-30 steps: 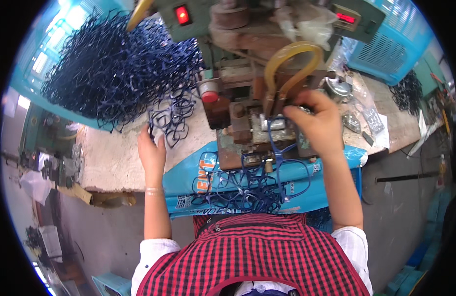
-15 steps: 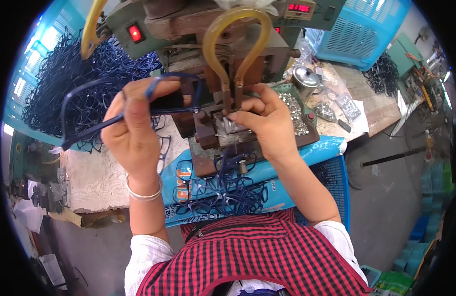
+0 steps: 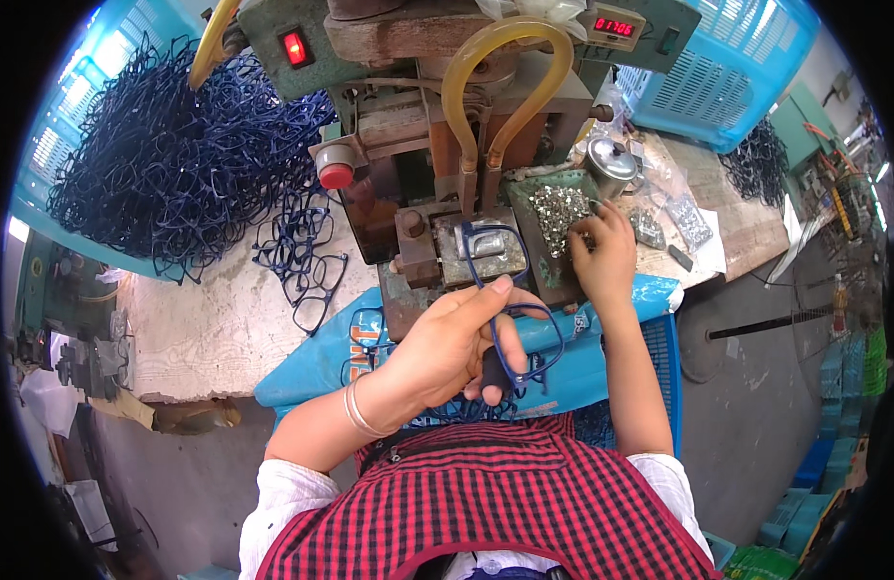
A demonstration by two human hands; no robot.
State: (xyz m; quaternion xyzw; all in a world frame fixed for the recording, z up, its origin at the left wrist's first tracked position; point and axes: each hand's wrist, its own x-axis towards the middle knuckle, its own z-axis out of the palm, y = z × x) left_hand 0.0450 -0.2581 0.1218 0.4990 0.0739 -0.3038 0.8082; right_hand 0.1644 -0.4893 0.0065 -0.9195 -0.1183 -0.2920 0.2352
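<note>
My left hand (image 3: 461, 338) is closed on a blue eyeglass frame (image 3: 563, 336), held tilted in front of the machine's metal fixture (image 3: 493, 263). One lens ring of the frame overlaps the fixture in view; whether it touches cannot be told. A small dark piece also shows by the lower fingers. My right hand (image 3: 606, 253) is at the right edge of a green tray (image 3: 555, 280) of small shiny metal parts (image 3: 557, 215). Its fingers are curled together among the parts, and whatever they pinch is too small to make out. More blue frames lie below my left hand, partly hidden.
A big heap of blue frames (image 3: 176, 164) fills a basket at left, and several lie on the table (image 3: 205, 338). A yellow hose (image 3: 456, 82) loops down to two copper-coloured prongs (image 3: 479, 184). A red button (image 3: 337, 175) and a lidded metal pot (image 3: 611, 164) flank the machine.
My left hand has carried the eyeglass frame rightward and nearer to me, from left of the machine to before the fixture. My right hand has left the prongs for the tray of parts.
</note>
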